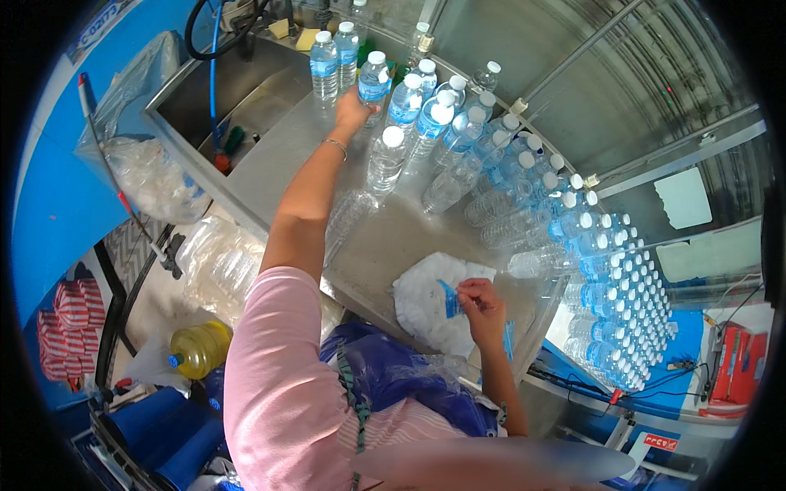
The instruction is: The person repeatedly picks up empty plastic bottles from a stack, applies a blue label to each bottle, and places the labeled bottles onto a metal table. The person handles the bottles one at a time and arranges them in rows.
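My left hand (352, 113) reaches far across the steel counter, its fingers closed round the lower part of a capped water bottle (375, 75) with a blue label. Between the fingertips of my right hand (483, 309), near my body, is a thin blue bottle label (449, 298). Just below that label lies a white plastic bag (424, 288). One capped bottle without a label (386, 162) stands closer to me than the labelled ones. To its lower left, a clear, bare bottle (347, 219) seems to lie on its side.
Rows of water bottles (463, 135) line the counter's back and right, with many more packed at the far right (614, 303). A steel sink (184, 110) adjoins on the left. Clear plastic bags (151, 176) hang beside it. A yellow jug (201, 348) sits lower left.
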Tool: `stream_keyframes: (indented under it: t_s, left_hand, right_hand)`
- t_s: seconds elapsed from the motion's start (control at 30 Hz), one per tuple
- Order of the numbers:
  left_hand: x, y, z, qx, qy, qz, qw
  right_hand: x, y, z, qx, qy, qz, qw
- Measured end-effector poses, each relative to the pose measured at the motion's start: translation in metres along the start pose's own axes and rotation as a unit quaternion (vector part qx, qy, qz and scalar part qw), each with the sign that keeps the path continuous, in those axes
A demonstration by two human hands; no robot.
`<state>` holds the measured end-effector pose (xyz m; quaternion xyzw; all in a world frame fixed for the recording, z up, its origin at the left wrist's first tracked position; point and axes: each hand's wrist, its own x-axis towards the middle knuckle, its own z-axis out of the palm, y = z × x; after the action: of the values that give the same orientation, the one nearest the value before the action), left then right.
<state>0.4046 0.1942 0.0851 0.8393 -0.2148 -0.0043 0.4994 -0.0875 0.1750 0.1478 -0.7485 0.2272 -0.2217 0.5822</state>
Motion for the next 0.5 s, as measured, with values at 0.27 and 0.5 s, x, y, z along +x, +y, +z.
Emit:
stream_keyframes:
  t_s: [0.27, 0.5]
  left_hand:
    - [0.043, 0.013, 0.036, 0.015, -0.095, 0.034, 0.995]
    - [-0.01, 0.046, -0.031, -0.205, 0.156, 0.052, 0.965]
  right_hand:
    - [0.007, -0.009, 0.018, -0.008, 0.036, 0.024, 0.999]
    - [0.073, -0.034, 0.035, -0.084, 0.11, -0.098, 0.986]
